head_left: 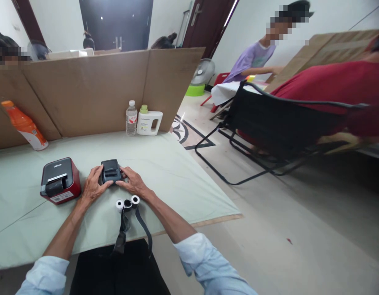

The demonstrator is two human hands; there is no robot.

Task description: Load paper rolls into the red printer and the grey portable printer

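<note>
A small dark portable label printer (110,171) rests on the pale green cloth, held from both sides. My left hand (92,184) grips its left side, thumb at the front edge. My right hand (133,181) closes on its right side, the thumb likewise at the front. Left of my left hand stands a larger red and black label printer (60,180). Nearer to me, between my forearms, sit a white paper roll (119,205), a dark roll (127,204) and another white-rimmed roll (135,200). Dark strips (143,225) trail from them over the table edge.
A cardboard screen (94,94) lines the table's back. Before it stand an orange bottle (26,125), a clear water bottle (131,119) and a white jug (148,123). On the right are a black folding chair (269,123), a person in red and a person in purple.
</note>
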